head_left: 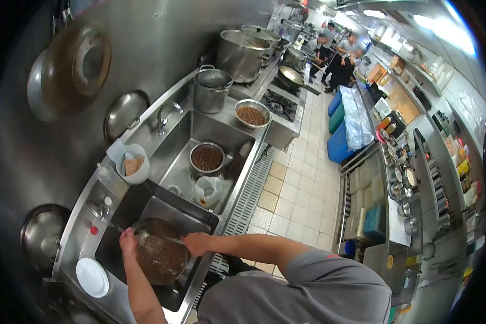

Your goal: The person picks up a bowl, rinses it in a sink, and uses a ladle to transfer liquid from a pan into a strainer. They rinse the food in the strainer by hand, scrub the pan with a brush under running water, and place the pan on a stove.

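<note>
A large brown wok with pale patches on its surface sits in the near sink basin. My left hand is closed at the wok's left edge, gripping it there. On the opposite side, my right hand is closed around a thin metal handle that reaches over the wok; its far end is hard to make out. A metal ladle lies on the ledge at the left, its handle running toward my left hand.
The far basin holds a bowl of brown grains and a white plastic jug. Another grain-filled bowl and a tall pot stand beyond. A white lid lies at left. Several people work farther down the aisle.
</note>
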The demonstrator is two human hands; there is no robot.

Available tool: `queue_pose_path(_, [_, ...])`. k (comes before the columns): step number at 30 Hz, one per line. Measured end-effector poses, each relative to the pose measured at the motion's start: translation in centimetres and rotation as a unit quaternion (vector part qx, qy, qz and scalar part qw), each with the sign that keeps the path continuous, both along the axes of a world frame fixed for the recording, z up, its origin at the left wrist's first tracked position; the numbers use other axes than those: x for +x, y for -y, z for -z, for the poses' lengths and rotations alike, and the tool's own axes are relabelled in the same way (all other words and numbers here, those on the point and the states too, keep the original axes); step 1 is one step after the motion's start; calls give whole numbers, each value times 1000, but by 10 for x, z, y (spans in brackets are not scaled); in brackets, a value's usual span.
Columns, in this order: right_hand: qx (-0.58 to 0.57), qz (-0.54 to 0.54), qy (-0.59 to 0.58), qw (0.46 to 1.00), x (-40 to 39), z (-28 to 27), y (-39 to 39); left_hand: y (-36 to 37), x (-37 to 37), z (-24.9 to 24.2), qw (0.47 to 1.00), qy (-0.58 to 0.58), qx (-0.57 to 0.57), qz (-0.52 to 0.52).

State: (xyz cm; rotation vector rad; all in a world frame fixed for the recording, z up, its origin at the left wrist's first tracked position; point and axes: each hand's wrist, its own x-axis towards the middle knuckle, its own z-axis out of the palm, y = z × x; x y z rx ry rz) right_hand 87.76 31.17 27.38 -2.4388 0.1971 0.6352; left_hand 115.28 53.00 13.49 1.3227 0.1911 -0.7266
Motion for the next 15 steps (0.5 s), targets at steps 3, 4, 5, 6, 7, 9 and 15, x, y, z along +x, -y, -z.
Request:
queue_pose_path(3, [-40, -45, -19, 998, -18, -51, 27, 16, 21, 10, 861, 309, 337, 223])
queue_pose_path(4, [-69, -59, -2, 996, -27, -68, 33, 17, 20, 7, 860, 310, 339, 223])
queue_pose_path(5, [-70, -59, 0, 996, -37, -71, 45, 24, 18, 1, 862, 318, 353, 180])
queue_pose_path(6, [-106, -81, 69, 989, -47, -70, 58, 32, 17, -6, 862, 324, 364, 138])
queue_pose_path(7, [-143, -102, 136, 975, -57, -76, 70, 39, 16, -14, 862, 326, 362, 140])
queue_pose_path(9, [-163, -107, 106, 975, -70, -94, 81, 33, 18, -37, 968, 33, 174, 175])
queue_pose_path(15, [-178, -70, -3, 982, -88, -104, 99, 50, 3, -65, 964, 2, 132, 230])
